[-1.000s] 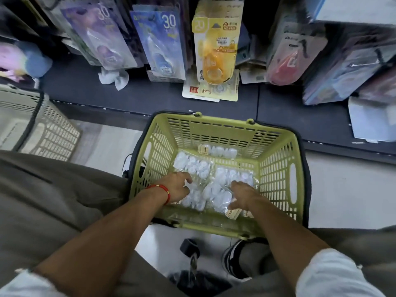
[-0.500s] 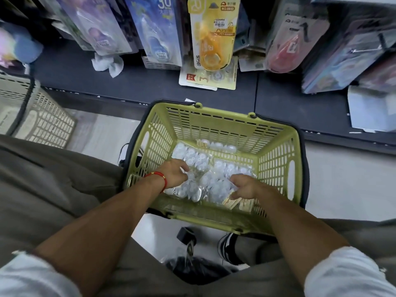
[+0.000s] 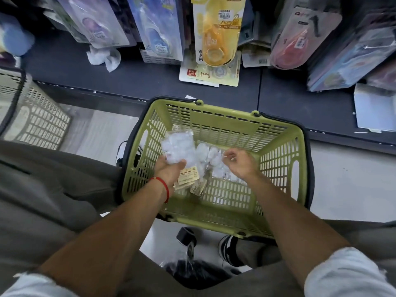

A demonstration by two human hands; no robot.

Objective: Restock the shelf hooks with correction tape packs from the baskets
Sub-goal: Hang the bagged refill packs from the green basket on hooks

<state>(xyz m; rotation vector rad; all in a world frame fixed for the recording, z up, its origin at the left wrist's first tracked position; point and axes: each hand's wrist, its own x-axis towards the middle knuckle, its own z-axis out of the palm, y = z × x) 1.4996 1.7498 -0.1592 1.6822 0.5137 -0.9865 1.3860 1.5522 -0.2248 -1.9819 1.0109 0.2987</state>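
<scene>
Between the person's knees and the front edge of a dark shelf (image 3: pixel 128 78), a green basket (image 3: pixel 278 133) sits on pale floor, its far rim just beside the shelf lip and its near rim close to 1 dark shoe (image 3: pixel 227 249). Open floor shows to the right of the basket; to the left, a narrow strip of floor separates it from a beige basket (image 3: pixel 38 116) whose contents cannot be seen. Inside the green basket lie clear packs of white correction tape (image 3: pixel 216 161) with tan label cards, bunched toward the middle and left, leaving bare mesh along the right wall and near side. Left hand (image 3: pixel 169 170), a red cord at its wrist, grips 1 clear pack (image 3: pixel 177 146), lifted above the pile and tilted up toward the basket's left wall. Right hand (image 3: pixel 240 161) hovers over the pile with fingers curled, thumb and forefinger pinched together; whether they hold a pack's film cannot be told. Above the shelf hang carded packs: a purple one (image 3: pixel 94 22), a blue one (image 3: pixel 158 31), a yellow one (image 3: pixel 216 33) and a pink-red one (image 3: pixel 300 35), with loose cards and a crumpled white paper (image 3: pixel 105 57) lying on the shelf beneath them.
</scene>
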